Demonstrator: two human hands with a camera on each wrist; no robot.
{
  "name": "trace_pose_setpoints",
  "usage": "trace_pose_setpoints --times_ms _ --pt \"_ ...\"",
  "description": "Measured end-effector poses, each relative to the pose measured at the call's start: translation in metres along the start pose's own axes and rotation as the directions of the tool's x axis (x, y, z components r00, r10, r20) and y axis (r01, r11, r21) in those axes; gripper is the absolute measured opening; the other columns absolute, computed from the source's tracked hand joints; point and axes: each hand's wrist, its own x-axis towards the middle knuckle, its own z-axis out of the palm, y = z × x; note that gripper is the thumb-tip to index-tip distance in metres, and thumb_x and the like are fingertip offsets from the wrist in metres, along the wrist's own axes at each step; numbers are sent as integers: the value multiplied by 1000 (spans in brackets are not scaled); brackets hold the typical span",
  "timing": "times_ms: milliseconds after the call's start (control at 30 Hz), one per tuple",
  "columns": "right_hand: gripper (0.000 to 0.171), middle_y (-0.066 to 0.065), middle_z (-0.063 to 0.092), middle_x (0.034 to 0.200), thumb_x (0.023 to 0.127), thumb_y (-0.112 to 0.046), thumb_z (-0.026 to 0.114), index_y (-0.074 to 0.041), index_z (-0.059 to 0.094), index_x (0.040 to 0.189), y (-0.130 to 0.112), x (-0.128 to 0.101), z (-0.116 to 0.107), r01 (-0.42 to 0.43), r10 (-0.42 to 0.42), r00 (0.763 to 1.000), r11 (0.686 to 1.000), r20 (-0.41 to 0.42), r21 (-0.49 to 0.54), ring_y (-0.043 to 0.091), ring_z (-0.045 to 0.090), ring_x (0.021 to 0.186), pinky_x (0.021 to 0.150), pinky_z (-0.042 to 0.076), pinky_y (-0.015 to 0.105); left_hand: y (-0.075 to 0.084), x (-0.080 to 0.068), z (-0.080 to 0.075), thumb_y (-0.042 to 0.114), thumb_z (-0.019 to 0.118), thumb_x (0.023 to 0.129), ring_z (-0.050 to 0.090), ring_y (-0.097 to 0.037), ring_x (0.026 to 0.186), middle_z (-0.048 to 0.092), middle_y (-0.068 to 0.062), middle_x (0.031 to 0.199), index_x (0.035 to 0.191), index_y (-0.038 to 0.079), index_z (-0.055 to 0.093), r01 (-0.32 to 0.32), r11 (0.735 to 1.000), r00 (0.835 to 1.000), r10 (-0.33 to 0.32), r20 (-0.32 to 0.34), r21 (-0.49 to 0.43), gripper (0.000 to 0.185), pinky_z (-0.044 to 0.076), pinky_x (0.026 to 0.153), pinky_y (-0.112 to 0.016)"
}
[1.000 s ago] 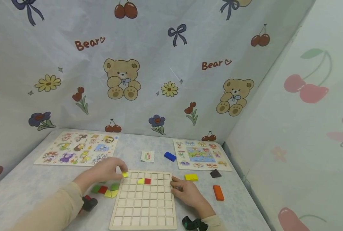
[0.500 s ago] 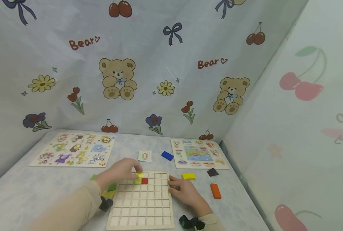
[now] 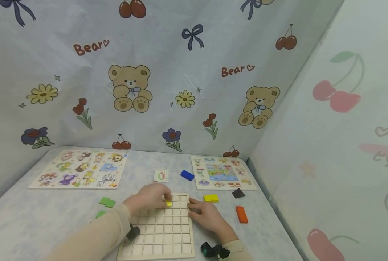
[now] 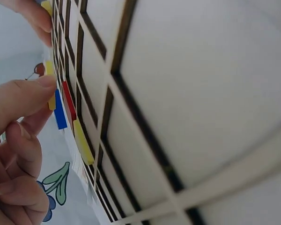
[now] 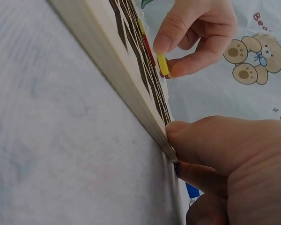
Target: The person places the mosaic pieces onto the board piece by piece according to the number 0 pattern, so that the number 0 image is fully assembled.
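Note:
My left hand (image 3: 152,195) is over the upper part of a wooden grid board (image 3: 167,230), pinching a small yellow tile (image 4: 50,86) between thumb and index finger. In the right wrist view that yellow tile (image 5: 163,64) stands just above the squares. A red tile (image 4: 69,101) and a yellow tile with a slanted side (image 4: 83,143) lie side by side in the grid; the left hand covers them in the head view. My right hand (image 3: 207,215) grips the board's right edge near the far corner, thumb (image 5: 187,136) on top.
Green tiles (image 3: 107,202) lie left of the board, partly behind the left sleeve. A printed card (image 3: 161,176), a blue block (image 3: 187,175), a yellow block (image 3: 211,198), a dark piece (image 3: 238,193) and an orange block (image 3: 241,214) surround it. Two picture puzzles (image 3: 79,168) stand farther back.
My left hand has carried the yellow tile rightward, from the board's far left corner past the slanted yellow and red tiles. My right hand keeps its grip on the edge.

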Motion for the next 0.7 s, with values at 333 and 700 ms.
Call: trace_pose_setpoints --times_ms 333,700 --pt "40 2 58 149 96 -33 72 -12 71 131 1 0 1 -12 12 1000 1000 -5 11 28 57 137 109 46 53 7 0 2 14 84 82 64 -6 86 70 18 89 84 29 79 7 1000 1000 -7 0 -29 16 55 78 -35" --pt "41 2 58 149 96 -33 72 -12 70 132 0 0 1 -17 17 1000 1000 -7 6 27 57 136 109 46 53 2 1 5 17 84 84 67 -9 90 72 16 93 85 30 81 59 991 998 -59 0 -122 13 56 82 -38"
